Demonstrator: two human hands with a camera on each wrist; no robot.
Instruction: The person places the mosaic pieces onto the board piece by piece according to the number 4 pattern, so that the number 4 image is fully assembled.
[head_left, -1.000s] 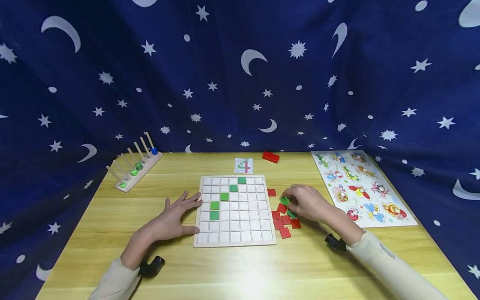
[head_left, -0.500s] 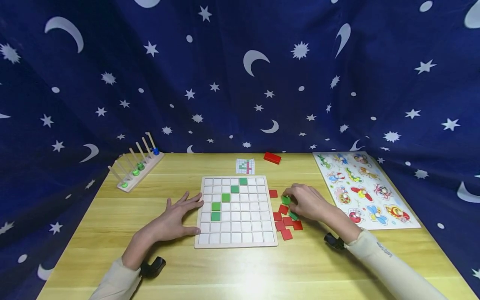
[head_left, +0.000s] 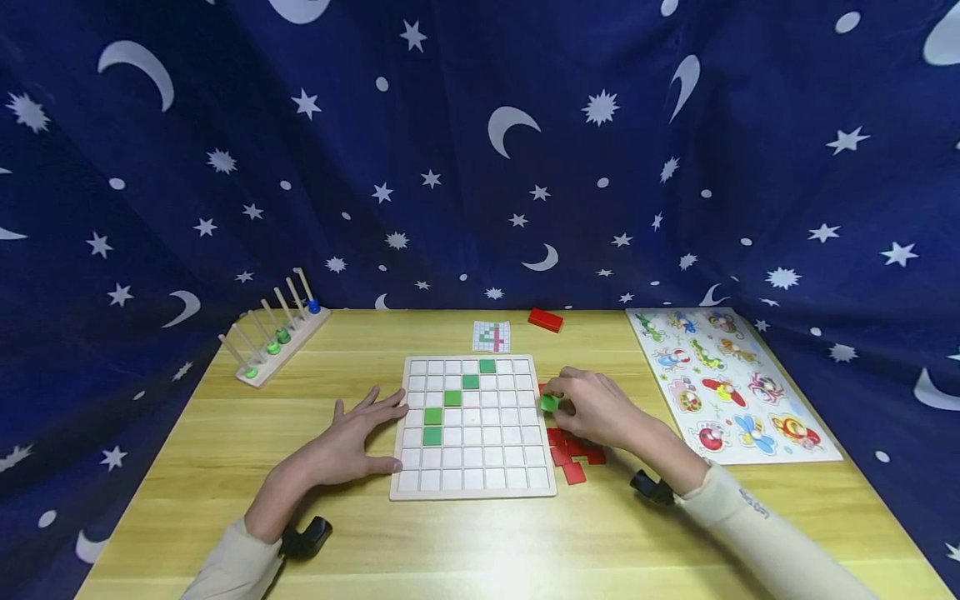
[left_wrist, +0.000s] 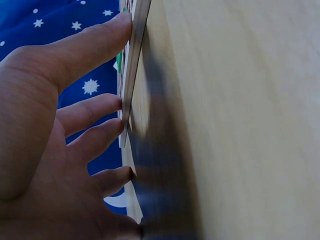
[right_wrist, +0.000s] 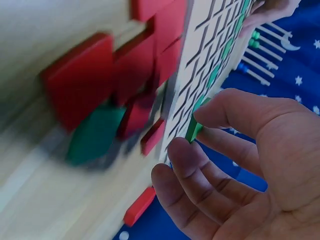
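Observation:
A white gridded board (head_left: 473, 479) lies on the wooden table, with several green tiles (head_left: 432, 436) in its squares forming a rising diagonal. My left hand (head_left: 337, 446) has its fingers spread, thumb and fingertips touching the board's left edge. Between thumb and fingers, my right hand (head_left: 596, 408) pinches a green tile (head_left: 549, 403) beside the board's right edge. Several red tiles (head_left: 574, 473) lie loosely right of the board, partly under that hand. Another green tile (right_wrist: 95, 135) rests among them in the right wrist view; the head view hides it behind the hand.
Behind the board lie a small printed grid card (head_left: 491, 337) and a red block (head_left: 545, 320). A wooden peg stand (head_left: 292, 343) with green and blue rings stands at the back left. At right lies an insect picture board (head_left: 738, 387). A starry blue cloth (head_left: 450, 125) hangs behind.
My right hand has moved left from the loose tiles to the board's right edge, carrying the green tile. My left hand stays at the board's left edge.

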